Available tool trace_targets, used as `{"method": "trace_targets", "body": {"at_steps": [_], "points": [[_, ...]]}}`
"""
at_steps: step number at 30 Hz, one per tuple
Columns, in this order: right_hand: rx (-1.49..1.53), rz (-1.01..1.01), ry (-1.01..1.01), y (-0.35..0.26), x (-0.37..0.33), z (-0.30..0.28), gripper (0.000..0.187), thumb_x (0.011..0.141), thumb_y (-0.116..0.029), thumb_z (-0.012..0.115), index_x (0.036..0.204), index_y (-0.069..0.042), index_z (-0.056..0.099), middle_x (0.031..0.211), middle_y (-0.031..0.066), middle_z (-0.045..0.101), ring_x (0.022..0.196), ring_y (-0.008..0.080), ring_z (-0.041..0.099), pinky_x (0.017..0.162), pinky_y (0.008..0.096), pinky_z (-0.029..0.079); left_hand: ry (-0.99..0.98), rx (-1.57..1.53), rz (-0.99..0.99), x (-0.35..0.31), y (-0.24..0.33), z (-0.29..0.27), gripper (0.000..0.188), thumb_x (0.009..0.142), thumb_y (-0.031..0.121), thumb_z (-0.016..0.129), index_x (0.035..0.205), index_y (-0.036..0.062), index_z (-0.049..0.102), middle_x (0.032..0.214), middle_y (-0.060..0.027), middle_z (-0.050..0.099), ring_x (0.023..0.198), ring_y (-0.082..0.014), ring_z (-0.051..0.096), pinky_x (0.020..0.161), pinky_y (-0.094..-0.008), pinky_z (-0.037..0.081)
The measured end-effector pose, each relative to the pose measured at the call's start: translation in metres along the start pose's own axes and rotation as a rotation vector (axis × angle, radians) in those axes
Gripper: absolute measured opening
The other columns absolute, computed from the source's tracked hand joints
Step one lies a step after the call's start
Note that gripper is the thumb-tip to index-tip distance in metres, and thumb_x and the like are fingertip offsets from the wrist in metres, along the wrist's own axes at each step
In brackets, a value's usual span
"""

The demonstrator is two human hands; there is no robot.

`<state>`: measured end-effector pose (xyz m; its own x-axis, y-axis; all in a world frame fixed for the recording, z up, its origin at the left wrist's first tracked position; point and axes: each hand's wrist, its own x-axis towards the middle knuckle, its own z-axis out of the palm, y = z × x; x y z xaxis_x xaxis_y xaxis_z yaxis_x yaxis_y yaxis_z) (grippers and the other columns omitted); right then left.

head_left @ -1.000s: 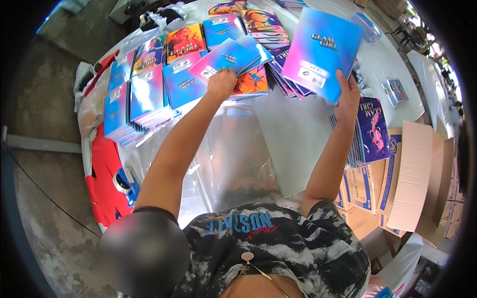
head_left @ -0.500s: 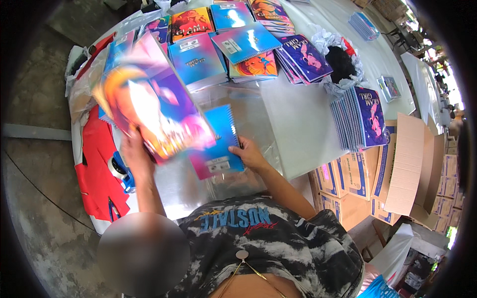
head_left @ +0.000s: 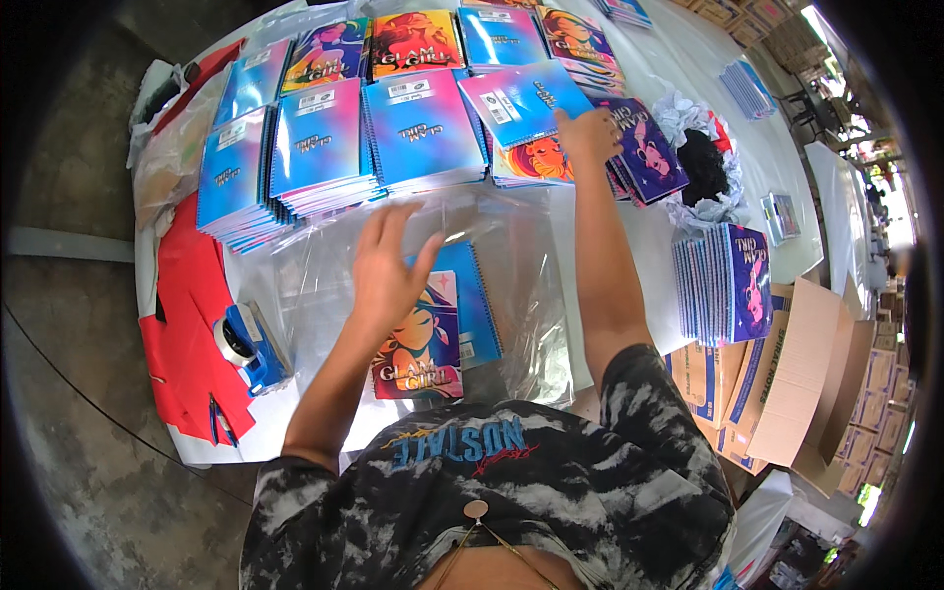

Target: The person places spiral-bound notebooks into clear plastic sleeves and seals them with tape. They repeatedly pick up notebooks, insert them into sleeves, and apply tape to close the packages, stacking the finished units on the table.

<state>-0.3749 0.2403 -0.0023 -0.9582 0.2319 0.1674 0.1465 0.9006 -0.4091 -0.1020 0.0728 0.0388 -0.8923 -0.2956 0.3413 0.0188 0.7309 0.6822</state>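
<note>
A black-and-grey tie-dye T-shirt (head_left: 472, 462) fills the nearest part of the view, a pendant (head_left: 475, 509) below its lettering. Just beyond lies an illustrated notebook (head_left: 428, 349) with a figure on its cover, partly over a blue spiral notebook (head_left: 479, 300), both on clear plastic sheeting (head_left: 536, 295) spread over a pale table (head_left: 629, 236). The left hand (head_left: 388, 261) is over them, fingers spread, gripping nothing. To its left, a blue tape dispenser (head_left: 265, 364) stands beside red material (head_left: 192, 315); to the right, purple-covered notebooks (head_left: 723, 285) form a stack near the table's edge, with an open carton (head_left: 801, 383) beside the table. Farther on, the right hand (head_left: 593, 138) is over a blue-and-pink notebook (head_left: 511, 103) and a purple notebook (head_left: 654, 152); whether it grips either cannot be told. Blue-and-pink stacks (head_left: 320, 143) line the table, and bare concrete floor (head_left: 69, 413) runs along the left. The left forearm hides part of the illustrated notebook, which covers much of the blue one. A black object (head_left: 703, 167) in crumpled wrapping is hard to identify, the uppermost notebooks are cut off, and the room's far right is too small to read.
</note>
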Motion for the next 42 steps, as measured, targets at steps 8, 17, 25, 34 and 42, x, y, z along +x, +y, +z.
{"method": "trace_targets", "body": {"at_steps": [8,17,25,34,42], "points": [[1.348,-0.167,-0.051,0.02,0.05,-0.007,0.023,0.073,-0.005,0.069,0.092,-0.004,0.056,0.096,0.0105,0.064,0.084,0.0271,0.061,0.088,0.0418,0.04,-0.14,-0.016,0.197,0.068,0.003,0.091,0.049,0.079,0.024,0.067,0.12,0.0041,0.049,0.112,-0.0167,0.054,0.105,-0.031,0.051,0.088,-0.0402,0.043],[0.834,-1.106,0.013,0.043,-0.057,-0.112,0.023,0.068,0.017,0.048,0.072,-0.006,0.05,0.102,0.0111,0.067,0.115,0.0294,0.054,0.1,0.042,0.036,-0.561,-2.028,-0.449,0.1,0.031,0.061,0.066,0.092,0.056,0.034,0.133,0.0047,0.035,0.123,-0.0151,0.053,0.109,-0.0296,0.057,0.087,-0.0482,0.05],[0.666,-1.171,0.165,0.076,-0.047,-0.101,0.021,0.073,0.015,0.046,0.074,-0.006,0.051,0.124,0.0175,0.055,0.126,0.0336,0.043,0.103,0.0442,0.033,-0.509,-1.392,-0.473,0.118,0.027,0.076,0.041,0.092,0.022,0.052,0.125,-0.0012,0.043,0.114,-0.0156,0.059,0.098,-0.0261,0.063,0.079,-0.0425,0.056],[1.236,-0.135,-0.414,0.088,0.016,-0.111,0.042,0.091,-0.021,0.052,0.128,-0.001,0.046,0.12,0.0123,0.055,0.105,0.022,0.056,0.091,0.0342,0.043,-0.317,-0.926,-0.194,0.121,0.054,0.096,0.057,0.089,0.033,0.058,0.133,0.002,0.038,0.12,-0.015,0.055,0.107,-0.0206,0.055,0.089,-0.0307,0.046],[-0.335,-0.573,0.438,0.172,0.05,-0.039,0.048,0.083,-0.032,0.06,0.122,-0.005,0.054,0.103,0.0193,0.061,0.094,0.0351,0.058,0.083,0.0413,0.045,-0.048,0.217,0.08,0.109,-0.031,0.086,0.062,0.078,0.026,0.069,0.131,0.0053,0.043,0.124,-0.0197,0.051,0.118,-0.0344,0.046,0.098,-0.0438,0.037]]}}
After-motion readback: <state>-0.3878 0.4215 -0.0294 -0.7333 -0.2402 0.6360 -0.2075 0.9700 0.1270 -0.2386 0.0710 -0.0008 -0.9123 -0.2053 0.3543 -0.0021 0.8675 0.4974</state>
